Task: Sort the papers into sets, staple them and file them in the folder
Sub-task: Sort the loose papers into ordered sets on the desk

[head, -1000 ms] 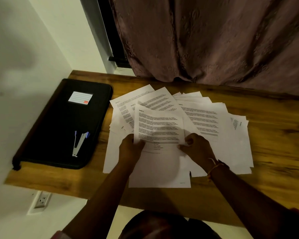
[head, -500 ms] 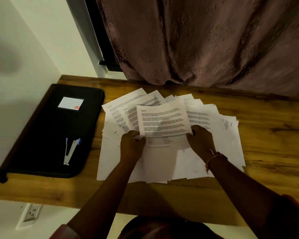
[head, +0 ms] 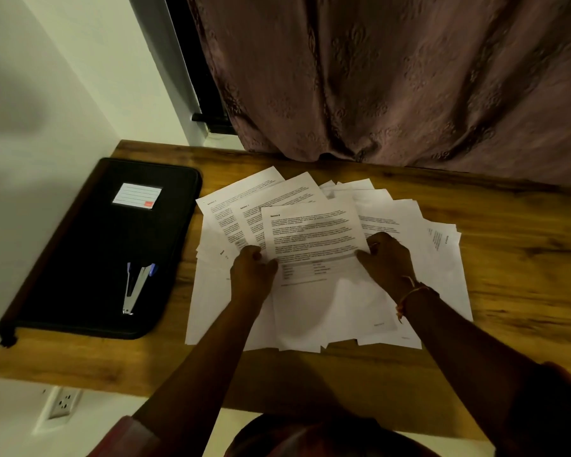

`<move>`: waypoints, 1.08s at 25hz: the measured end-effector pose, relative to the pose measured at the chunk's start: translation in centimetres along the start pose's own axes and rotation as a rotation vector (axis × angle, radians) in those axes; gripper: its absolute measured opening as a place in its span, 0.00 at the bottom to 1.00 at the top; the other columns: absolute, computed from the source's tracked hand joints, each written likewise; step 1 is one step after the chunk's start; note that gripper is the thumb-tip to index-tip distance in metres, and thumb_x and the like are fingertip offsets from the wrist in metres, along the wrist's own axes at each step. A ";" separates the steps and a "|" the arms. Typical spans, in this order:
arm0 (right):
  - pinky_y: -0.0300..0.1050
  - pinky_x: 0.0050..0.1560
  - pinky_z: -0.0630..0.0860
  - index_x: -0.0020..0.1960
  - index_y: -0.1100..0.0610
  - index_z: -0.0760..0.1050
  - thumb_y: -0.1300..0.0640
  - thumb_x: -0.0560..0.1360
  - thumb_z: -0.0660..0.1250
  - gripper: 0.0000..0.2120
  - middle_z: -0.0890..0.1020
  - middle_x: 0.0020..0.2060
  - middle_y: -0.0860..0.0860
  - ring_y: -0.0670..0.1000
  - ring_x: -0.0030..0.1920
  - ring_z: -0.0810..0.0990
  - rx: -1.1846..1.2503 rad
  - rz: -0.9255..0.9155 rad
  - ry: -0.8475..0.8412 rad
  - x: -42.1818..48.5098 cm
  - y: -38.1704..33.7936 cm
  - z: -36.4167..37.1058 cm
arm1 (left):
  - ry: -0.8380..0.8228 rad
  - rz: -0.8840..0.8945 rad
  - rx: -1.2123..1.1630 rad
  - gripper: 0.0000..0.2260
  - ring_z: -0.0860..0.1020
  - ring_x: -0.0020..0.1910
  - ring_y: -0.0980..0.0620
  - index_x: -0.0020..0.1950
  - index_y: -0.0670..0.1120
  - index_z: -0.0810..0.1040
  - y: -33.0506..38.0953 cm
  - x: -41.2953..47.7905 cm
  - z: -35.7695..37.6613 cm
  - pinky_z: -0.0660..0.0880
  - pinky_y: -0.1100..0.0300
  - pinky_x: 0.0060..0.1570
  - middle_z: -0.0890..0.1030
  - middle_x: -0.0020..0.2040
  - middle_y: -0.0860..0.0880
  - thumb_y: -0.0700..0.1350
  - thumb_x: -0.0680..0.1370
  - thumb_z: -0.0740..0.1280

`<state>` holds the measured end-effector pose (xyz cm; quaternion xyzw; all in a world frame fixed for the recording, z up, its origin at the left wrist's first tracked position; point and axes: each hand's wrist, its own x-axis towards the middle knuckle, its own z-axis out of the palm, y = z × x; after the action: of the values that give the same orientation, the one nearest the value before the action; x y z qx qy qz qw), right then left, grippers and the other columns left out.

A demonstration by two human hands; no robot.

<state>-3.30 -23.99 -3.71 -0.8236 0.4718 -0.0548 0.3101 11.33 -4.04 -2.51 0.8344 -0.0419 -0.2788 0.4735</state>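
Several white printed papers [head: 419,258] lie fanned out over the middle of the wooden desk [head: 524,258]. One printed sheet [head: 314,235] is raised on top of them. My left hand [head: 253,272] pinches its left edge and my right hand [head: 388,258] pinches its right edge. A closed black zip folder [head: 89,245] with a white label lies at the left end of the desk. On the folder rests a silver and blue stapler [head: 136,286], apart from both hands.
A pale wall [head: 30,127] borders the desk on the left. A brownish curtain [head: 393,77] hangs over the desk's far edge. A wall socket [head: 61,404] sits below the desk's near left corner. Bare wood shows at the desk's right end.
The held sheet has shifted a little to the right over the pile, with both hands still on its edges. The camera view has also moved.
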 end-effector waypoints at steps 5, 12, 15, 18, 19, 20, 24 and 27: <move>0.59 0.65 0.75 0.64 0.55 0.78 0.55 0.79 0.67 0.14 0.81 0.60 0.54 0.58 0.62 0.78 0.267 0.042 -0.134 0.3 0.4 -0.6 | 0.013 0.041 0.044 0.22 0.77 0.57 0.48 0.71 0.43 0.72 -0.5 0.1 0.1 0.75 0.51 0.61 0.76 0.67 0.45 0.43 0.78 0.72; 0.64 0.60 0.78 0.66 0.49 0.77 0.62 0.81 0.65 0.16 0.81 0.62 0.52 0.58 0.62 0.79 0.924 0.204 -0.202 -2.7 2.6 -2.6 | -0.030 0.189 -0.045 0.19 0.75 0.66 0.49 0.68 0.46 0.74 -0.7 -0.5 0.3 0.71 0.57 0.58 0.77 0.68 0.48 0.47 0.79 0.72; 0.64 0.60 0.78 0.67 0.50 0.76 0.63 0.81 0.63 0.17 0.81 0.62 0.51 0.57 0.63 0.79 1.042 0.222 -0.212 -3.7 3.1 -3.2 | -0.146 0.146 -0.218 0.21 0.77 0.63 0.52 0.70 0.50 0.73 0.0 -1.1 0.2 0.76 0.54 0.60 0.78 0.66 0.52 0.49 0.78 0.72; 0.63 0.62 0.77 0.66 0.50 0.77 0.64 0.80 0.64 0.17 0.81 0.63 0.50 0.56 0.64 0.78 1.070 0.264 -0.184 -4.3 3.5 -3.3 | -0.240 0.159 -0.338 0.19 0.80 0.61 0.53 0.68 0.54 0.75 0.4 -1.5 0.1 0.80 0.47 0.59 0.81 0.62 0.54 0.44 0.78 0.72; 0.62 0.62 0.76 0.66 0.49 0.78 0.63 0.80 0.65 0.17 0.80 0.63 0.50 0.56 0.65 0.77 1.068 0.296 -0.183 -4.5 3.6 -3.4 | -0.256 0.171 -0.352 0.18 0.80 0.61 0.53 0.67 0.55 0.75 0.6 -1.7 0.0 0.80 0.47 0.59 0.82 0.62 0.54 0.42 0.79 0.71; 0.63 0.63 0.76 0.64 0.49 0.79 0.62 0.80 0.65 0.16 0.80 0.63 0.50 0.57 0.64 0.76 1.060 0.330 -0.186 -4.6 3.7 -3.5 | -0.273 0.180 -0.364 0.17 0.81 0.61 0.53 0.65 0.57 0.75 0.7 -1.9 0.0 0.80 0.47 0.58 0.82 0.61 0.54 0.40 0.79 0.70; 0.64 0.58 0.79 0.63 0.52 0.78 0.62 0.80 0.65 0.14 0.81 0.62 0.54 0.59 0.62 0.78 1.047 0.361 -0.220 -5.5 4.2 -4.3 | -0.320 0.177 -0.345 0.17 0.81 0.58 0.55 0.61 0.61 0.75 1.0 -2.9 0.0 0.82 0.52 0.54 0.83 0.58 0.57 0.39 0.82 0.66; 0.59 0.57 0.80 0.63 0.52 0.78 0.62 0.79 0.67 0.13 0.82 0.60 0.54 0.59 0.61 0.79 1.012 0.338 -0.205 -6.3 4.1 -5.2 | -0.360 0.165 -0.333 0.17 0.81 0.60 0.54 0.66 0.59 0.74 0.8 -3.4 0.0 0.82 0.51 0.53 0.83 0.60 0.58 0.40 0.83 0.65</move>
<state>-11.85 -22.73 -0.59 -0.4852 0.4797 -0.1437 0.7168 8.67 -3.32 -0.43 0.6757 -0.1472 -0.3863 0.6103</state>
